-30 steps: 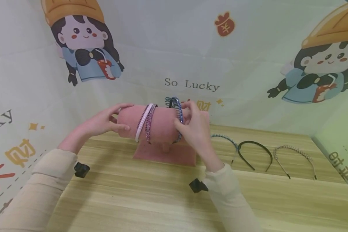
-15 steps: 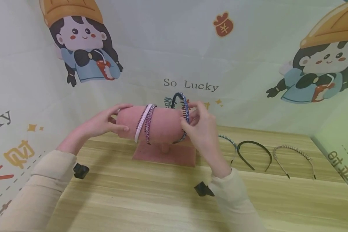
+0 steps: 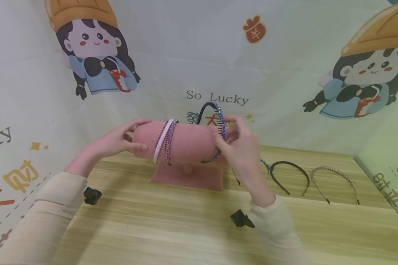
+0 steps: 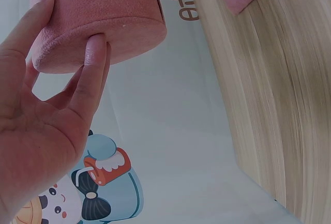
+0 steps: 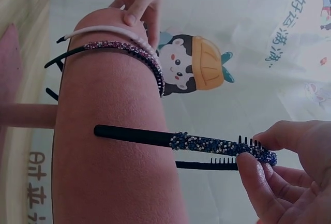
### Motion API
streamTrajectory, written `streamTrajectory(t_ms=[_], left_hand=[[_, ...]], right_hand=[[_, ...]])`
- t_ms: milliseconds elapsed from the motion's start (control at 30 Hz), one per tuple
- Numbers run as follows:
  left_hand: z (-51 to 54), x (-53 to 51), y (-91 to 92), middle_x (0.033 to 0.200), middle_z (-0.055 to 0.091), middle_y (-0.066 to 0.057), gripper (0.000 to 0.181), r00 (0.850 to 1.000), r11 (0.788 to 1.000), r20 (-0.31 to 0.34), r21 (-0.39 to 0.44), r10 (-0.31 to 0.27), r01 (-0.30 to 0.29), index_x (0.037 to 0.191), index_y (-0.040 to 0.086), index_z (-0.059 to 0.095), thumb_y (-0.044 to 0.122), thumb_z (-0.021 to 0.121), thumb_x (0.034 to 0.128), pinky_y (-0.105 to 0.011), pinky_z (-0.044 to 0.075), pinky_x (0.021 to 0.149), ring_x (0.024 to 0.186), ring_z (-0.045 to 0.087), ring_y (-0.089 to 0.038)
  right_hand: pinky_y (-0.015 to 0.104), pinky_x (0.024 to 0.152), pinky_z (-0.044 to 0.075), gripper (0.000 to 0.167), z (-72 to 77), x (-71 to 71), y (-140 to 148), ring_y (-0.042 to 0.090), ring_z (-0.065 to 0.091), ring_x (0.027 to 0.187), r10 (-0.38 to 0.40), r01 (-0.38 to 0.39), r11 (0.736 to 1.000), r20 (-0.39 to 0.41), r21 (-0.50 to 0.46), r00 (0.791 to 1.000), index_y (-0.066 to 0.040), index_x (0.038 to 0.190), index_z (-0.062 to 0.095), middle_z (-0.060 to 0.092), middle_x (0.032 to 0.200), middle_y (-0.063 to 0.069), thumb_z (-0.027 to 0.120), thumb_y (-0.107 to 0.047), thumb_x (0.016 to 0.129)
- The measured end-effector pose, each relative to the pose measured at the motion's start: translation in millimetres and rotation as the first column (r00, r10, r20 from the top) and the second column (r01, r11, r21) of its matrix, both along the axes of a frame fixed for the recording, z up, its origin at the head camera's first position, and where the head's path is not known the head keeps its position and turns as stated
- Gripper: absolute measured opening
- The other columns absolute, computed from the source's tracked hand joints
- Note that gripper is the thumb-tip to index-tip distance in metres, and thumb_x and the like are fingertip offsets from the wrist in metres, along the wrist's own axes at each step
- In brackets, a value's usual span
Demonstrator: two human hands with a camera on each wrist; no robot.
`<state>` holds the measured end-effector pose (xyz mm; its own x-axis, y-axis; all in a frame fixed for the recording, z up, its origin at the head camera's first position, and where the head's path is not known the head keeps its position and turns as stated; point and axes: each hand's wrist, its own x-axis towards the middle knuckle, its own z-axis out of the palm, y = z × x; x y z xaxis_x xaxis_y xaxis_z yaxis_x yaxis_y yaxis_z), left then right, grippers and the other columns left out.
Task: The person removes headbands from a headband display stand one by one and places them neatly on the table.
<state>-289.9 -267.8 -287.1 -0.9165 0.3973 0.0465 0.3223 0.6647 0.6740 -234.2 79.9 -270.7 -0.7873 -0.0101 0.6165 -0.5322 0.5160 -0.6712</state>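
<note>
A pink padded roll [image 3: 192, 141] lies level on a pink stand [image 3: 185, 178]. My left hand [image 3: 114, 140] grips its left end, thumb on the near side and fingertips against the end face in the left wrist view. Around the roll's left half sit a white headband [image 3: 162, 141] and a pink glittery headband [image 3: 170, 143]. At the right, my right hand [image 3: 243, 147] pinches a blue glittery headband [image 3: 222, 123] between thumb and fingers. In the right wrist view this blue headband [image 5: 207, 143] stands partly off the roll, its tips still beside the roll's surface.
On the wooden table [image 3: 152, 224] at the right lie a black headband [image 3: 290, 163], a beaded headband [image 3: 333, 169] and a blue one [image 3: 265, 165] partly behind my right arm. A printed cloth [image 3: 166, 48] hangs behind the table.
My right hand has moved right and drawn the blue glittery headband along with it, so that its arch stands farther right and higher above the roll. The left hand has stayed on the roll's end.
</note>
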Motion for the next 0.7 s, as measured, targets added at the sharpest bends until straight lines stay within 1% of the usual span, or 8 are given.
streamTrajectory(t_ms=[133, 233, 400, 700], left_hand=[[-1.4, -0.3, -0.1, 0.145, 0.043, -0.018, 0.080, 1.000, 1.000, -0.005, 0.010, 0.001, -0.001, 0.156, 0.033, 0.024, 0.030, 0.071, 0.0917, -0.048, 0.053, 0.091, 0.110, 0.064, -0.031], [-2.0, -1.6, -0.3, 0.145, 0.043, -0.018, 0.080, 1.000, 1.000, -0.006, 0.000, 0.004, -0.004, 0.156, 0.035, 0.024, 0.033, 0.071, 0.0912, -0.048, 0.053, 0.092, 0.110, 0.064, -0.031], [-1.7, -2.3, -1.1, 0.146, 0.042, -0.018, 0.080, 1.000, 1.000, -0.003, -0.018, 0.006, -0.006, 0.156, 0.035, 0.024, 0.036, 0.071, 0.0908, -0.050, 0.052, 0.093, 0.112, 0.064, -0.032], [-0.7, -1.3, -0.7, 0.146, 0.042, -0.018, 0.080, 1.000, 1.000, -0.007, -0.004, -0.004, 0.004, 0.156, 0.033, 0.024, 0.033, 0.071, 0.0913, -0.046, 0.054, 0.090, 0.112, 0.063, -0.032]], right_hand=[[0.023, 0.062, 0.052, 0.035, 1.0, 2.2, 5.8, 0.021, 0.064, 0.067, 0.003, -0.003, 1.000, -0.012, -0.008, 1.000, -0.005, 0.118, 0.061, 0.072, 0.079, 0.013, 0.074, -0.012, 0.087], [0.020, 0.063, 0.050, 0.036, 3.0, 3.7, 11.0, 0.020, 0.064, 0.068, -0.007, 0.007, 1.000, -0.019, -0.014, 1.000, -0.004, 0.119, 0.061, 0.071, 0.079, 0.013, 0.075, -0.012, 0.087], [0.017, 0.063, 0.047, 0.037, 7.7, 5.4, 17.5, 0.019, 0.063, 0.067, -0.015, 0.015, 1.000, -0.054, -0.009, 0.998, -0.003, 0.120, 0.062, 0.070, 0.077, 0.013, 0.076, -0.014, 0.087], [0.016, 0.062, 0.047, 0.037, 10.9, 7.9, 20.4, 0.020, 0.063, 0.064, -0.013, 0.013, 1.000, -0.101, 0.004, 0.995, -0.002, 0.118, 0.063, 0.068, 0.073, 0.013, 0.077, -0.014, 0.086]])
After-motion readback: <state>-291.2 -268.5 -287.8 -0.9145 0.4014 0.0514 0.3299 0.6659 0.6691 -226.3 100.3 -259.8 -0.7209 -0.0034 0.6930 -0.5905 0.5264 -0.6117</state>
